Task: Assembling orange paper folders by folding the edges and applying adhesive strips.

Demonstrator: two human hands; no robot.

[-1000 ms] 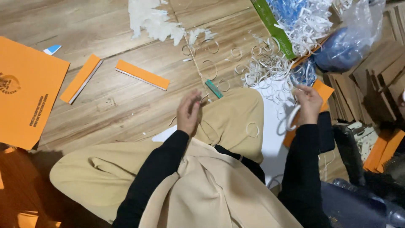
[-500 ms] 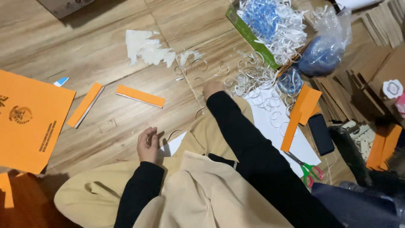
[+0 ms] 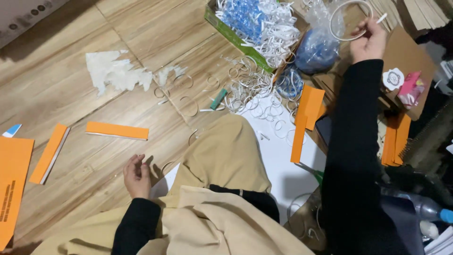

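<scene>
**Right hand pinches white ring strip, left hand idle on floor**

Far left: flat orange sheet (image 3: 13,186) on the wood-plank floor (image 3: 71,61), matte card. Next to it two long narrow orange strips (image 3: 116,130), apart from each other, one angled steeply, one near level. Torn white tissue scrap (image 3: 113,72) above them, ragged edge, thin.

Left hand (image 3: 137,177) rests on floor beside the beige-clad knee (image 3: 226,156), fingers loosely curled, narrow gap, holding nothing. Nearest item to it: corner of a white sheet (image 3: 163,186) just beside the palm.

Centre: scatter of thin white paper rings (image 3: 250,92) and curls on the floor and on the white sheet, springy-looking, mostly round. Small teal tool (image 3: 218,99) lies among them, kind unclear. Green-edged box (image 3: 231,29) above holds white and blue shredded strip, tangled.

Right: right hand (image 3: 370,40) raised over brown cardboard (image 3: 406,56), fingers closed on a white ring strip (image 3: 347,21). Loop bows up and left from the fingertips; free end sticks out right of the thumb. Strip is narrow, flexible, smooth. Right hand is on it; left hand is well apart. Clear bag with blue material (image 3: 317,47) sits just left of and below the loop. More orange strips (image 3: 306,118) right of the rings.
</scene>
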